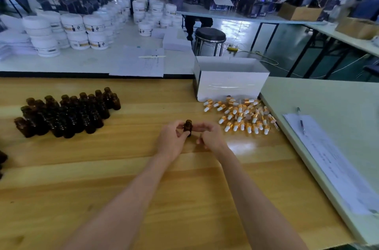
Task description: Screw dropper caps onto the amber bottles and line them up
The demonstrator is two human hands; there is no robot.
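Here, two bare forearms are reaching out over the wooden surface, and the hands are meeting near its middle. The left hand is gripping a small amber bottle, its fingers curling round the body while the bottle is standing upright with its mouth showing open and uncapped. The right hand is hovering just beside the bottle with its fingers loosely bent toward it; I cannot tell whether it is pinching anything or touching the glass. To the left, well apart from the hands, more bottles are standing packed together in slanting rows, all without caps. To the right, a loose heap of gold-and-white caps is lying scattered on the wood, reaching the edge of a pale green surface where a paper is lying with a pen on its upper end. Just behind the caps an open white box is sitting. Farther off, white jars are standing stacked on a white surface, and a dark round stool is standing on the floor.
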